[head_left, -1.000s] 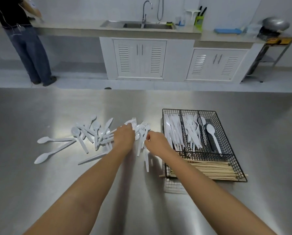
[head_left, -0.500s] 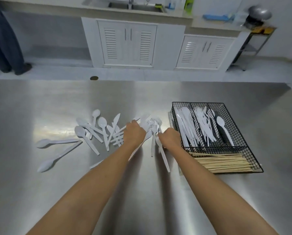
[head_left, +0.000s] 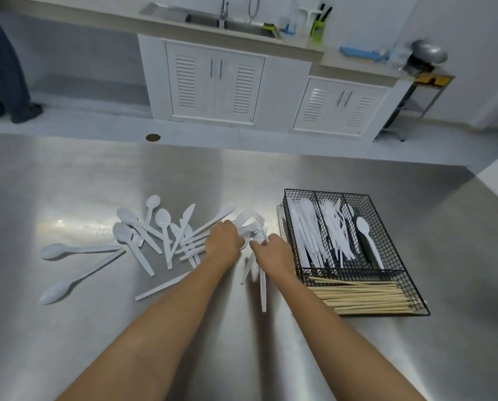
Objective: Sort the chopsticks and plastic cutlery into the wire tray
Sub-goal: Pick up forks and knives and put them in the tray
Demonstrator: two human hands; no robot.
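Note:
A black wire tray (head_left: pixel 326 193) stands on the steel table to the right. It holds white knives (head_left: pixel 304 235), forks (head_left: pixel 333 227) and one spoon (head_left: pixel 366 235) in three long compartments, and wooden chopsticks (head_left: pixel 363 298) in the front one. Loose white spoons and knives (head_left: pixel 161 235) lie scattered to the left. A bunch of loose forks (head_left: pixel 252 219) lies between my hands. My right hand (head_left: pixel 274 250) pinches these forks, and their handles stick out toward me. My left hand (head_left: pixel 223 240) rests curled on the pile beside them, its fingertips hidden.
The steel table (head_left: pixel 271 357) reaches to a far edge, with floor beyond. White cabinets and a sink counter (head_left: pixel 219 68) stand at the back. A person's legs (head_left: pixel 2 68) show at the far left.
Both hands have stayed at the loose forks. The fork handles have been drawn closer together under my right hand. My view has tilted and shifted a little.

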